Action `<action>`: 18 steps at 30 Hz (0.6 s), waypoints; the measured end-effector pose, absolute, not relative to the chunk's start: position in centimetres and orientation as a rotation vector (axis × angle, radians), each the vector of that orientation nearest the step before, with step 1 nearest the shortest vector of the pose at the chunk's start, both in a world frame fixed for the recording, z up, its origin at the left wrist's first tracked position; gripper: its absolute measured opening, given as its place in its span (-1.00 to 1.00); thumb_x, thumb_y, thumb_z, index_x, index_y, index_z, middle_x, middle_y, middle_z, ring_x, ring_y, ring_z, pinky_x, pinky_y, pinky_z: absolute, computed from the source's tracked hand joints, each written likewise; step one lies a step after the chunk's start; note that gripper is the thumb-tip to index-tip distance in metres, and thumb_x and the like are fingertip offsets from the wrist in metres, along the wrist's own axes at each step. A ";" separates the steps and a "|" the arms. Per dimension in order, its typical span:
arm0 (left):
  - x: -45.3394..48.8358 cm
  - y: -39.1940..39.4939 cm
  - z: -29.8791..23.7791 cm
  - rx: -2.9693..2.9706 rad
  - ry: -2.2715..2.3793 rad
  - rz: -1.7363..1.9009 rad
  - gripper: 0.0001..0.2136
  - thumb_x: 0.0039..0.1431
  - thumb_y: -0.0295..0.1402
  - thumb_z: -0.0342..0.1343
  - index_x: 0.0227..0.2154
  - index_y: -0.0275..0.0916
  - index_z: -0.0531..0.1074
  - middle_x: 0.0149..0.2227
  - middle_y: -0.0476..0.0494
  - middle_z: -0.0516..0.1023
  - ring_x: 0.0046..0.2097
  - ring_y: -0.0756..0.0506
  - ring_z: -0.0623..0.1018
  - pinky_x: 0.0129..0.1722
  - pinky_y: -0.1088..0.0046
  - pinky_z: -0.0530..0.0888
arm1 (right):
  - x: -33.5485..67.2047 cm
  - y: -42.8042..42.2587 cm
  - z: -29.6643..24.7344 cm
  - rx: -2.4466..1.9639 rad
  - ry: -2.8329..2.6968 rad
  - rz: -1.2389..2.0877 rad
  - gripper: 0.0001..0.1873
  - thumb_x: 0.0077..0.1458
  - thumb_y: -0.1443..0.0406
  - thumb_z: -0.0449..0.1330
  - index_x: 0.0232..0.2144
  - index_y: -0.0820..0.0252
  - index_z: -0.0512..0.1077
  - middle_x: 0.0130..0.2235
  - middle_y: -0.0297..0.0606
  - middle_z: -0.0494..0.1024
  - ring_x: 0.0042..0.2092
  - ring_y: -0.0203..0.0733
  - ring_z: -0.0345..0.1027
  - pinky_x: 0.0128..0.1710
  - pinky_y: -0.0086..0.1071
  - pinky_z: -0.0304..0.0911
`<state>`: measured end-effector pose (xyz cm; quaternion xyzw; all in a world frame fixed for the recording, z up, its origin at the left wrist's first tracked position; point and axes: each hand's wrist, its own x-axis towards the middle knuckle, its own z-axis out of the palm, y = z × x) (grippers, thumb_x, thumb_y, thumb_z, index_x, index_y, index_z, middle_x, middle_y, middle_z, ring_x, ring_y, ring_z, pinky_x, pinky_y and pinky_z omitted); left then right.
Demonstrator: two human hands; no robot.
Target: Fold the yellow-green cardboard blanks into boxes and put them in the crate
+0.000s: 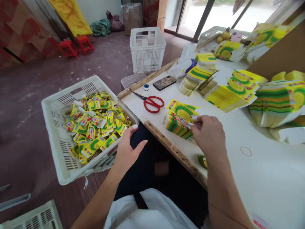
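Observation:
My right hand point(211, 135) pinches the edge of a flat yellow-green carton at a small stack of folded cartons point(178, 119) on the white table. Its fingertips, with white coverings, partly hide that edge. My left hand point(128, 152) is open and holds nothing, thumb and fingers apart, by the near right rim of a white plastic crate point(60, 156). Inside the crate lies a loose heap of small yellow-green boxes point(95, 127). Red-handled scissors point(152, 103) lie on the table left of the stack.
A phone point(164, 82) and a small blue-white spool point(146, 87) lie past the scissors. More carton bundles point(233, 90) stand at the right. A wooden strip point(176, 152) edges the table. An upright white crate point(147, 47) and red stools point(84, 44) stand on the floor.

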<state>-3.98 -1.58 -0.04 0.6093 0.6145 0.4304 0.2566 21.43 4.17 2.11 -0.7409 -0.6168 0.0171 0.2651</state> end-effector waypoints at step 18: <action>2.5 -1.6 3.6 0.602 0.999 1.651 -0.58 0.07 0.14 0.08 -0.44 -0.16 0.31 -0.54 0.04 0.28 -0.47 -0.02 0.41 -0.39 0.41 0.48 | 12.5 -4.8 2.6 -1.060 -1.266 1.577 -0.79 -0.03 0.20 0.29 -0.40 0.12 0.33 -0.42 -0.39 0.39 -0.40 -0.29 0.27 -0.37 -0.41 0.29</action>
